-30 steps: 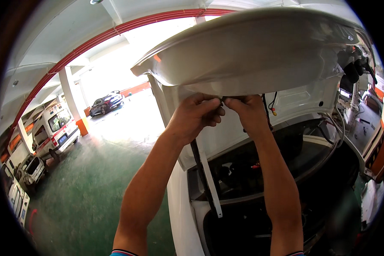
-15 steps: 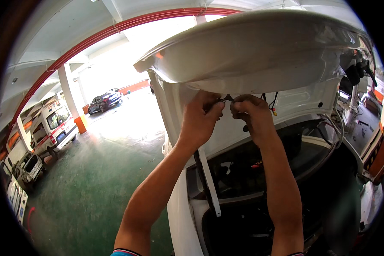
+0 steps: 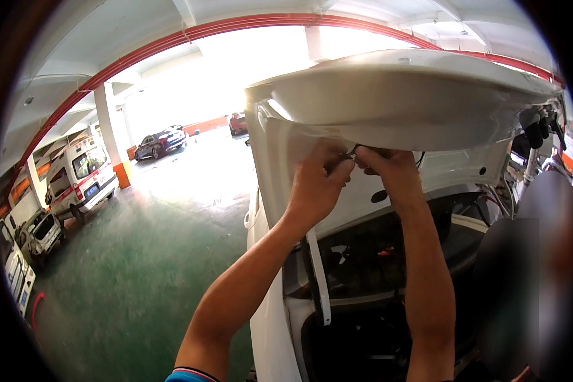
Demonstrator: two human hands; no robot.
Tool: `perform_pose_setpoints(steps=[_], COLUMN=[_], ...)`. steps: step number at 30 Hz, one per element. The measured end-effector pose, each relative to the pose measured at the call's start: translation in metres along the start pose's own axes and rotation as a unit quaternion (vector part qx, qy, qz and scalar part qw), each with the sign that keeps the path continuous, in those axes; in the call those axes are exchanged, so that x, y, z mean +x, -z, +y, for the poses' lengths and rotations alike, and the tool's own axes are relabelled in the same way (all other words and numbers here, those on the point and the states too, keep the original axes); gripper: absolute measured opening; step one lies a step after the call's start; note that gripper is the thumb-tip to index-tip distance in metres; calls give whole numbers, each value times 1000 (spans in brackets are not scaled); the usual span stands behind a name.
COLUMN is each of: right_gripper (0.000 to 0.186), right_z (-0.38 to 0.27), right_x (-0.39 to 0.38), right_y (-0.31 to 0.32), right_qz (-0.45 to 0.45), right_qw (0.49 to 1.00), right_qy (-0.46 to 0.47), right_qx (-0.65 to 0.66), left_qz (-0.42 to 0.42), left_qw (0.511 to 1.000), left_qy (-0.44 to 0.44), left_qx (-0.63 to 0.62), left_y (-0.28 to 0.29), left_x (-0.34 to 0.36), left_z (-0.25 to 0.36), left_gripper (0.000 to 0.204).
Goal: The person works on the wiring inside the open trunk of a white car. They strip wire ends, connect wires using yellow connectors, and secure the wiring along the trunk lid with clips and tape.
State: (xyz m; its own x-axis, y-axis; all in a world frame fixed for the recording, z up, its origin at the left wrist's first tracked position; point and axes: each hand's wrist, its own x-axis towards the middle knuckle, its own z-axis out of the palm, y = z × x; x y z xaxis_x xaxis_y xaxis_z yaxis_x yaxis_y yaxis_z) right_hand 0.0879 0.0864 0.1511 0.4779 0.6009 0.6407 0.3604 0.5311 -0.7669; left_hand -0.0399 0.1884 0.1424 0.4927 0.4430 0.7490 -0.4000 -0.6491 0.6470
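Note:
Under the lip of a raised white trunk lid (image 3: 388, 95), both my hands are up at its inner side with fingers pinched. My left hand (image 3: 319, 184) and my right hand (image 3: 396, 175) almost meet, gripping a short black wire (image 3: 351, 155) between their fingertips. Whether a connector sits at the pinch is too small to tell. Behind my right hand a thin dark wire (image 3: 421, 159) hangs from the lid. A dark oval hole (image 3: 379, 197) shows in the lid's inner panel below my hands.
Below lies the car's dark rear window (image 3: 363, 267), with a white metal strut (image 3: 318, 277) at its left. A blurred person (image 3: 522, 286) stands close at the right. On the green floor (image 3: 140, 274) to the left are a white van (image 3: 86, 172) and a dark car (image 3: 161, 143).
My view has shifted, so the lid sits lower and further right. Both hands stay pinched together on the black wire. A blurred person has come into view at the right.

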Motion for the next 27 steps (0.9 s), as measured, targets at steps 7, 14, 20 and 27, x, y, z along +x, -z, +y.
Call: perform_pose_setpoints(steps=[7, 14, 20, 27], right_gripper=[25, 21, 19, 16], right_z=[3, -4, -8, -15], right_x=[2, -6, -5, 4], right_y=[3, 6, 8, 23], right_qz=[22, 44, 52, 44], right_qw=[999, 998, 983, 971], right_qy=[23, 24, 29, 22], right_qx=[-1, -46, -172, -234], left_qz=[-61, -118, -115, 34], left_qw=[963, 842, 893, 995], left_qy=[116, 271, 209, -91], left_qx=[-235, -451, -382, -7], left_y=[1, 0, -5, -28], left_x=[3, 11, 14, 13], left_z=[4, -7, -18, -30], left_gripper=[24, 23, 24, 24])
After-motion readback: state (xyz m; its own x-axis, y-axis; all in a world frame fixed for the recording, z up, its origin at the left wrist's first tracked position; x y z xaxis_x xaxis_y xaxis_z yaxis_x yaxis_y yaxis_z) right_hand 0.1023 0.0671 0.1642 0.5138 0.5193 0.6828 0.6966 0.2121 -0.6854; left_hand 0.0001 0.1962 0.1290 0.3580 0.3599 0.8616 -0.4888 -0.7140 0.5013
